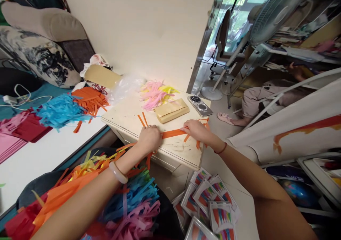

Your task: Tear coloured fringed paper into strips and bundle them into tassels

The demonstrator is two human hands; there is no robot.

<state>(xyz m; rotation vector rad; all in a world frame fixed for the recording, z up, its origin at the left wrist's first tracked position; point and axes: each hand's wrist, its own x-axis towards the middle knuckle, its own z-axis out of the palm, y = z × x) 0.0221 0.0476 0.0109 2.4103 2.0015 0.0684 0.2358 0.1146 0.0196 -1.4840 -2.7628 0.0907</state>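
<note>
While strip-held: envelope, phone beyond

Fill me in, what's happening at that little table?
A person is working with strips of coloured paper at a small cream table. The left hand and the right hand each pinch one end of an orange paper strip, holding it flat across the tabletop. More loose orange strips lie near both hands. Behind them sit a tan paper packet, a pile of pink and yellow strips and a phone. Another person sits on the floor beyond.
</note>
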